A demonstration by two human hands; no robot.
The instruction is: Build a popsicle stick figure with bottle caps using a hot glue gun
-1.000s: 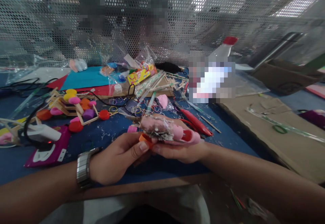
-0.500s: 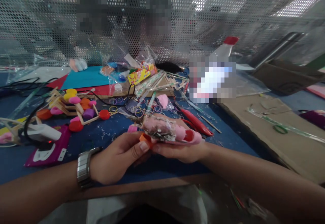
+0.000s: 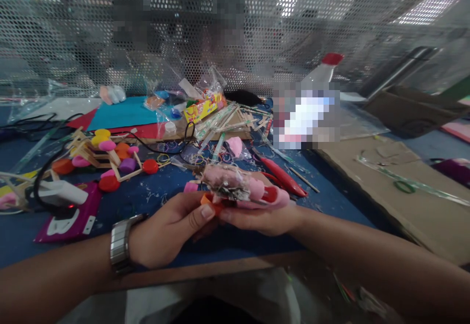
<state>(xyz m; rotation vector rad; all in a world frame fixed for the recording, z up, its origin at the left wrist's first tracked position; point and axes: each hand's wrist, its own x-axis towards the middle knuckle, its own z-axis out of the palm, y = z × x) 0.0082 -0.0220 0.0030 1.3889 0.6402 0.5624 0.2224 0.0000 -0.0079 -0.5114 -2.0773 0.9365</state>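
Observation:
A pink glue gun [image 3: 235,183], its body stained and crusted, lies on its side across my right hand [image 3: 264,219]. Its dark tip points left, and a red part shows inside the pink loop at its right end. My left hand [image 3: 172,228], with a metal watch at the wrist, pinches a small orange piece [image 3: 207,201], which looks curved like a cap or ring. The fingertips of both hands meet at that piece, just below the gun. A small pink piece [image 3: 191,187] shows behind my left hand. The fingers under the gun are mostly hidden.
A stick frame with coloured round pieces [image 3: 128,165] stands left, near a white plug adapter [image 3: 68,192] on a purple packet [image 3: 88,216]. Behind the hands are a red-handled tool [image 3: 282,176], loose wooden sticks [image 3: 235,118] and a yellow box [image 3: 201,111]. Cardboard [image 3: 367,167] lies right.
The glue gun has shifted very slightly left and upward in my right hand. Both hands keep their hold, and the table things stay in place.

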